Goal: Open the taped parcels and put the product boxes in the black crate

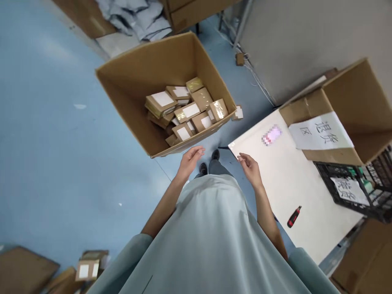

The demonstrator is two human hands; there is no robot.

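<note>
My left hand [189,162] hovers just off the near rim of a large open cardboard box [131,104], its fingers loosely bent and nothing in them. Inside that box lie several small taped parcels [190,110] with white labels, heaped toward the near right side. Over the corner of a white table [283,173], my right hand [249,166] is held with fingers slightly curled, also without anything in it. A black and red box cutter [294,217] rests on the table, to the right of my right forearm.
On the table's far side stand an open carton [330,106] with a handwritten paper sign and a black plastic crate [346,196]. A blurred pinkish object [271,135] lies nearer. One small parcel [238,112] is on the blue floor; more cartons [88,265] sit at lower left.
</note>
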